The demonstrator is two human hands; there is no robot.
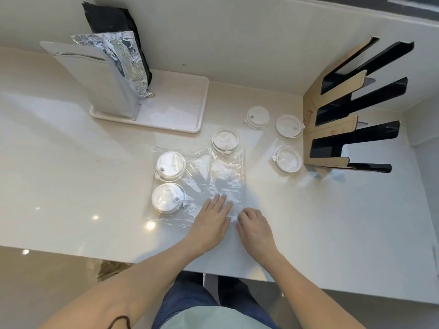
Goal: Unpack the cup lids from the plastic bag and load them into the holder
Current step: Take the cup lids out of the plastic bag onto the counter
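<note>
No readable brand or text anywhere; the cardboard on the holder [351,110] carries faint red marks, too small to read. The foil pouches [111,74] on the tray [171,108] show no legible label either.

My left hand [210,220] lies flat with fingers spread, pressing on the near part of the plastic bag [213,176]. My right hand [255,230] sits just beside it at the bag's near right corner, fingers curled down on the film; I cannot tell whether that grip actually pinches the plastic or just rests on it.

The bag is spread flat on the surface [71,174], reaching away from both grips. Two cup lids [167,198] [170,165] sit at the bag's left edge, left of and beyond my left grip, seemingly under the film. A third lid [225,139] lies at the bag's far end, straight ahead. Three more lids [258,117] [289,126] [288,159] lie loose on the surface ahead and right of my right grip, near the holder's base. The holder stands far right, its black slots showing no lids.
</note>
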